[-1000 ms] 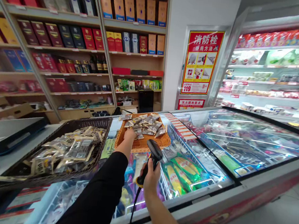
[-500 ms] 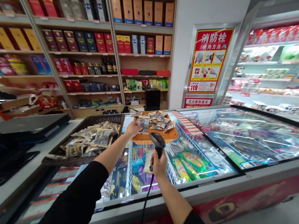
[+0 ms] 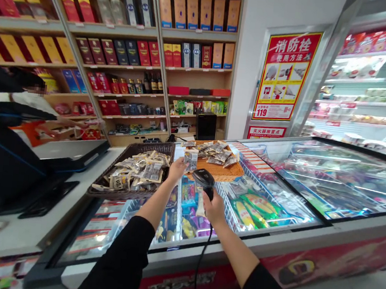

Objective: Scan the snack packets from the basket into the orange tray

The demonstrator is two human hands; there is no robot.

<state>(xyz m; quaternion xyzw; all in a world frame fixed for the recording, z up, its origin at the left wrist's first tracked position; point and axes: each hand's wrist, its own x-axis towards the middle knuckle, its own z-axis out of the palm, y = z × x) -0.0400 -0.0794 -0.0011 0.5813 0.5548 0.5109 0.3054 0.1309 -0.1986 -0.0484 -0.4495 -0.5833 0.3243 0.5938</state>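
My left hand [image 3: 177, 169] is closed on the edge of a small snack packet [image 3: 191, 159], held up with its printed label toward me. In my right hand [image 3: 215, 208] is a black barcode scanner [image 3: 203, 178], fingers wrapped round its handle, its head tilted toward the packet. A cable hangs down from the scanner. Behind the packet lies an orange wicker basket [image 3: 222, 172] with several similar packets in it. Left of my left hand, a dark brown basket [image 3: 129, 195] holds a heap of such packets.
Both baskets rest on a glass-topped chest freezer [image 3: 295, 219] full of frozen goods. A white counter [image 3: 88, 170] with checkout equipment stands at the left. Beyond it, a person [image 3: 35, 100] is partly hidden. Shelves of boxes [image 3: 132, 30] line the back wall.
The view has turned left, so the scene sits farther right. A person has come into view behind the counter. Both hands keep their hold on the packet and the scanner.
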